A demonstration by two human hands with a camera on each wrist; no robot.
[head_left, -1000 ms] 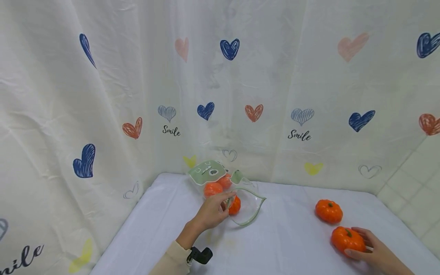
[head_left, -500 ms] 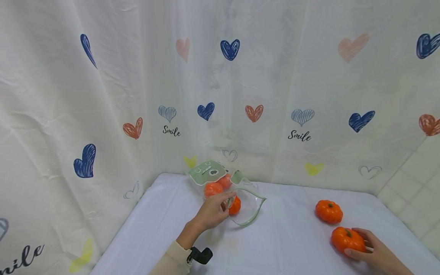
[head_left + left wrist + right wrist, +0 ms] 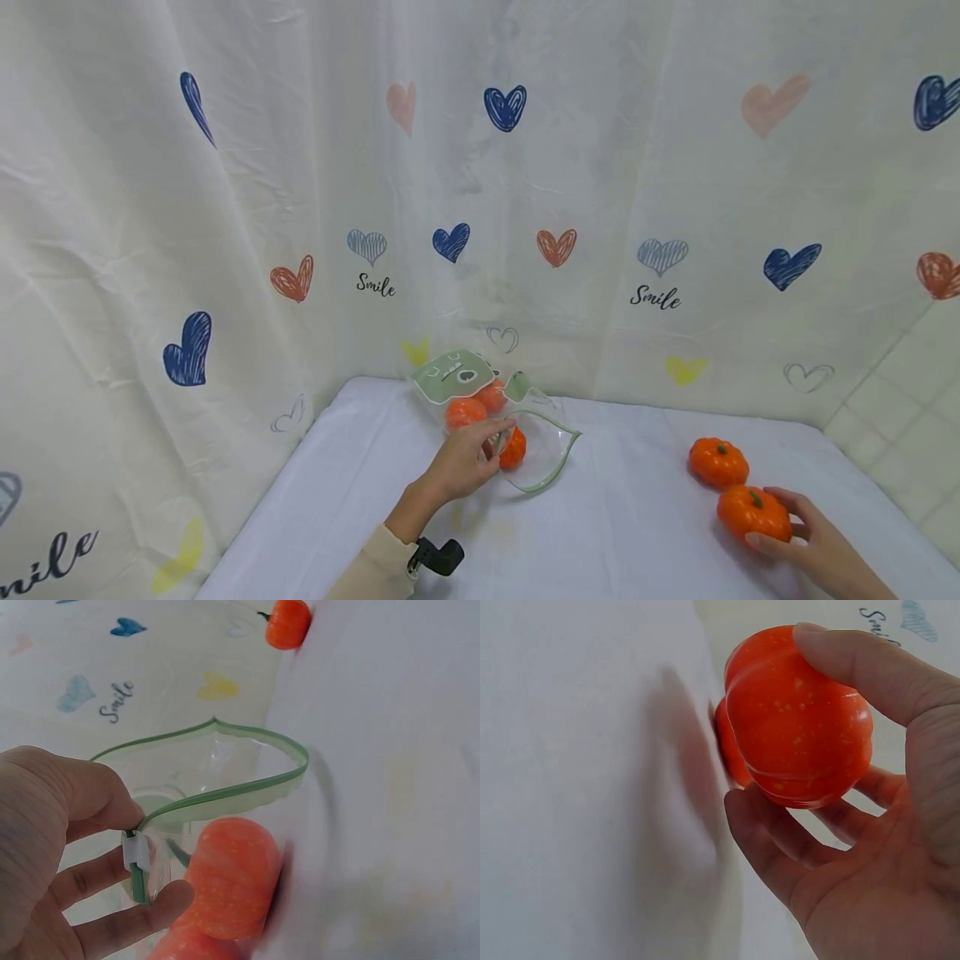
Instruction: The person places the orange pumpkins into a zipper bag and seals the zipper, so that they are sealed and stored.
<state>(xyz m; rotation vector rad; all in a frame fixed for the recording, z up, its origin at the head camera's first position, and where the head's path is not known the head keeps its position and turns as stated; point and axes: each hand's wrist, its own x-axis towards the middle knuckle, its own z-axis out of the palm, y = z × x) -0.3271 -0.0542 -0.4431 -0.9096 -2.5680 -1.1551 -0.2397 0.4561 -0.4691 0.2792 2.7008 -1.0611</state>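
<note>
My left hand (image 3: 463, 458) pinches the green-edged mouth of a clear zip bag (image 3: 225, 796) near its white slider (image 3: 136, 851); the mouth gapes open. Several small orange pumpkins lie inside, one pumpkin (image 3: 234, 877) close behind the opening. Green printed panels with a cartoon face mark the bag's far end. Over at the right, my right hand (image 3: 806, 542) grips another orange pumpkin (image 3: 799, 720) between thumb and fingers, and a shadow falls on the cloth beside it. Just behind stands one more orange pumpkin (image 3: 718, 463), mostly hidden by the held one in the right wrist view.
A white cloth (image 3: 615, 517) covers the table. Behind it hangs a pale curtain (image 3: 585, 167) printed with hearts and the word Smile. A black wrist camera (image 3: 441, 557) sits on the left wrist, below a cream sleeve (image 3: 378, 562).
My right hand has raised the pumpkin slightly and moved it a little left, toward the pumpkin behind. The left hand and the bag have stayed in place.
</note>
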